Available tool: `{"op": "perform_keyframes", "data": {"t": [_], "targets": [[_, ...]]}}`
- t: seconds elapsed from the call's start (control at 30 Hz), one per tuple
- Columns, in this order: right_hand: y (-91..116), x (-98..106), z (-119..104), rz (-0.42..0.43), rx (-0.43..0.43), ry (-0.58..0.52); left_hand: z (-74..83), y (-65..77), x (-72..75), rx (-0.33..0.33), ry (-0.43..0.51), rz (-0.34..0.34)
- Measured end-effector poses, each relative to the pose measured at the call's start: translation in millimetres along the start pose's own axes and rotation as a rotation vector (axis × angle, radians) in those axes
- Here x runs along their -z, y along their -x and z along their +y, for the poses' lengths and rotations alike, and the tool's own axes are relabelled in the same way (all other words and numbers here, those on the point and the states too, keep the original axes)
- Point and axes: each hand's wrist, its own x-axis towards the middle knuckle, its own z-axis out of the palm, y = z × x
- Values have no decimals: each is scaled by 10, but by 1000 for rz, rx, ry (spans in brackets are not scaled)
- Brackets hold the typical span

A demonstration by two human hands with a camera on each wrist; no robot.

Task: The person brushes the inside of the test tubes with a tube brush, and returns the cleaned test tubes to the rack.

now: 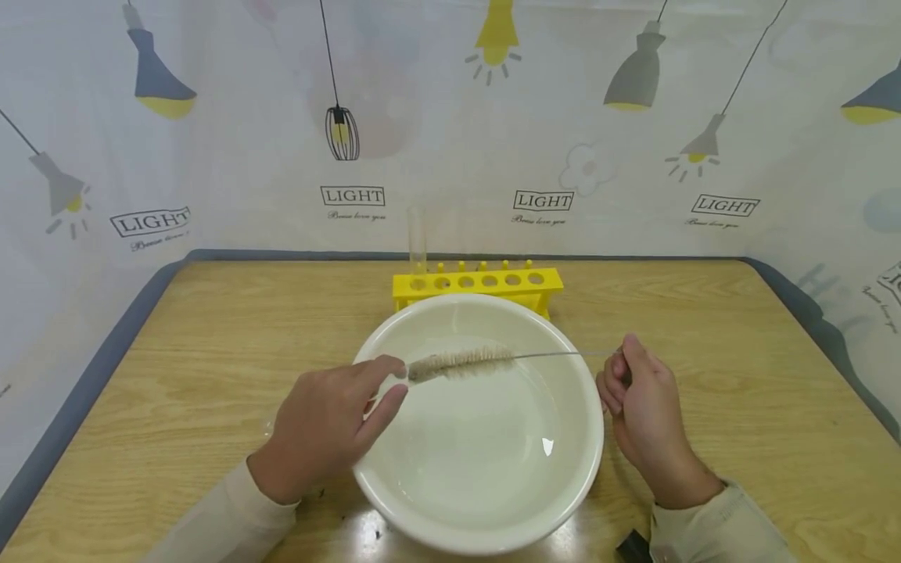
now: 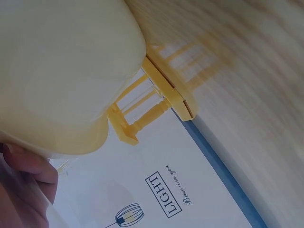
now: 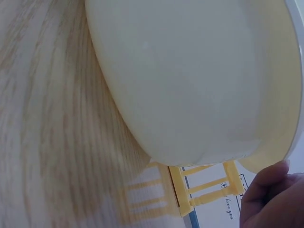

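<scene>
Over the white basin, my left hand grips a clear test tube, mostly hidden by the fingers. A test tube brush with pale bristles lies in line with the tube, its bristled end at the tube's mouth; how far it reaches inside I cannot tell. My right hand pinches the brush's thin wire beyond the basin's right rim. In the left wrist view the left hand shows at the lower left, and in the right wrist view the right hand is at the lower right.
Behind the basin stands a yellow test tube rack, with one clear test tube upright in its leftmost hole. The wooden table meets a lamp-patterned sheet at the back and sides. A small black object lies by the right sleeve.
</scene>
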Motion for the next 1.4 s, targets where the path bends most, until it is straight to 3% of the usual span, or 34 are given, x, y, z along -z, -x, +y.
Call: {"op": "perform_keyframes", "data": {"t": [0.97,1.4], "targets": [[6,-15,-45,15,55,57,-7,-4,-2,-2,-1,18],[23,16,-31,18,27,38,-8,8,-49,-7,-2,26]]}}
